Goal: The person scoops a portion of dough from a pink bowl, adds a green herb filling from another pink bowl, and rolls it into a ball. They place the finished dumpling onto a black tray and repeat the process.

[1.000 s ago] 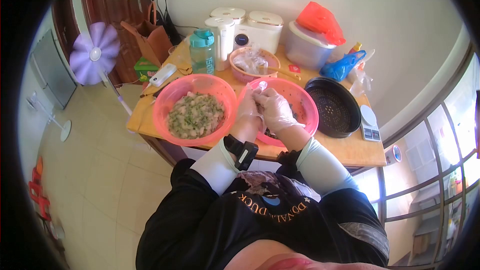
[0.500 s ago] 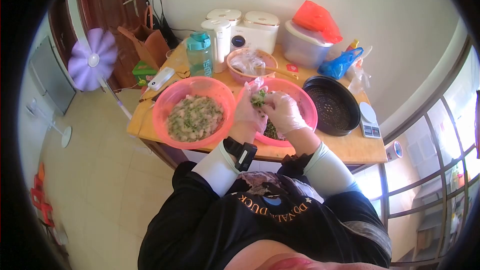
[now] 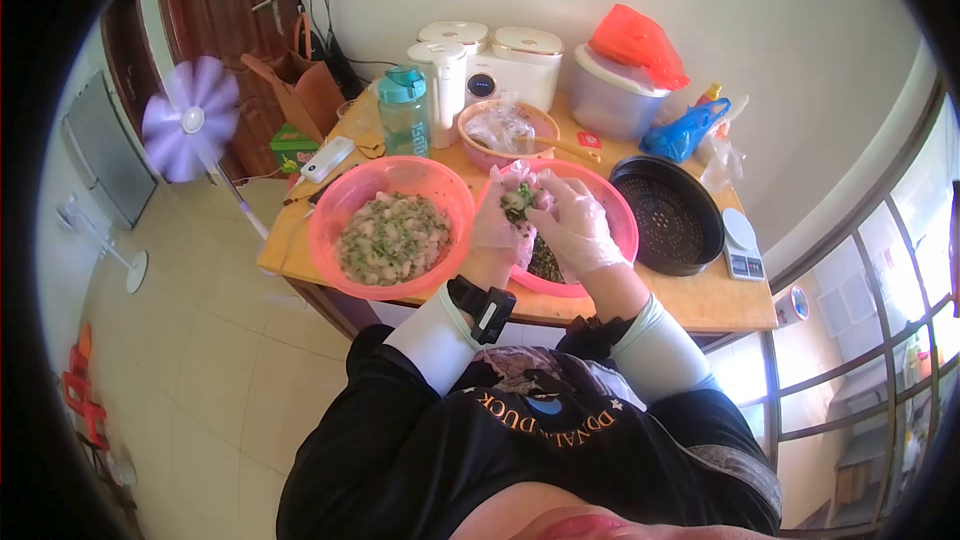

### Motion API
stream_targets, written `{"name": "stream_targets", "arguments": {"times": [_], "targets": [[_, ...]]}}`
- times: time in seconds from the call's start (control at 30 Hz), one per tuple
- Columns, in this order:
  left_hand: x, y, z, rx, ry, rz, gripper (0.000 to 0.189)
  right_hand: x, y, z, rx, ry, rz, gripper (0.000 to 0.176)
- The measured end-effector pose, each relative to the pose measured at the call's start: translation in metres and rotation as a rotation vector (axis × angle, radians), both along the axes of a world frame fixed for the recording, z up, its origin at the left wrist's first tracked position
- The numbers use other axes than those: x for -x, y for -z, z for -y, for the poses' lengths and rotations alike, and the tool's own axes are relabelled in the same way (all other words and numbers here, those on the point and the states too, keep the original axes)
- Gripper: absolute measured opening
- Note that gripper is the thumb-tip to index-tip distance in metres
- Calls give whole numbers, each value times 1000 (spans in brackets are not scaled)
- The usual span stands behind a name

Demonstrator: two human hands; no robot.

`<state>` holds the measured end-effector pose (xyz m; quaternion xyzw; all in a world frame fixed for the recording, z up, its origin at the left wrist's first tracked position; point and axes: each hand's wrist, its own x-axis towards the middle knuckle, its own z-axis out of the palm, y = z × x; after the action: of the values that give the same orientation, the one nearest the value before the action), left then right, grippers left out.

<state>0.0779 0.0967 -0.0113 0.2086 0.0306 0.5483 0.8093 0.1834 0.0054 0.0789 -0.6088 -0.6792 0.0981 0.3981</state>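
Left hand (image 3: 503,215) cups a green-flecked clump (image 3: 518,202), right hand (image 3: 577,225) pinching its edge, above the right pink bowl (image 3: 622,205).

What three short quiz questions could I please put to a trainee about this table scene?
1. Which is nearest to the kitchen scale?
A) the teal bottle
B) the black perforated pan
C) the purple fan
2. True or false: the left hand and the right hand both wear thin see-through gloves.
3. Fill in the colour: the ____ bag lies on top of the lidded tub.

Key: 1. B; 2. True; 3. red
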Motion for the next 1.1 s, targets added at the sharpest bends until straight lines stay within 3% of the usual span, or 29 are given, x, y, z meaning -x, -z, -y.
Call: {"name": "stream_targets", "arguments": {"times": [0.07,0.27,0.53,0.73,0.83,0.93,1.1], "targets": [[1,0,-1,-97,88,46,46,4,-6,-1,-5,-2,-24,36],[-3,-20,14,-3,-36,-47,47,-1,6,-22,200,-125,-52,39],[-4,-15,10,73,58,22,37,11,35,-26,-166,-37,94,36],[-4,-9,3,113,26,31,30,17,36,-23,-135,2,263,37],[2,-20,13,156,7,27,30,13,34,-25,-255,-32,143,35],[-1,-13,9,128,5,64,28,16,14,-18,-193,-29,51,31],[-6,-11,5,177,14,55,24,11,27,-32,-117,-20,174,26]]}}
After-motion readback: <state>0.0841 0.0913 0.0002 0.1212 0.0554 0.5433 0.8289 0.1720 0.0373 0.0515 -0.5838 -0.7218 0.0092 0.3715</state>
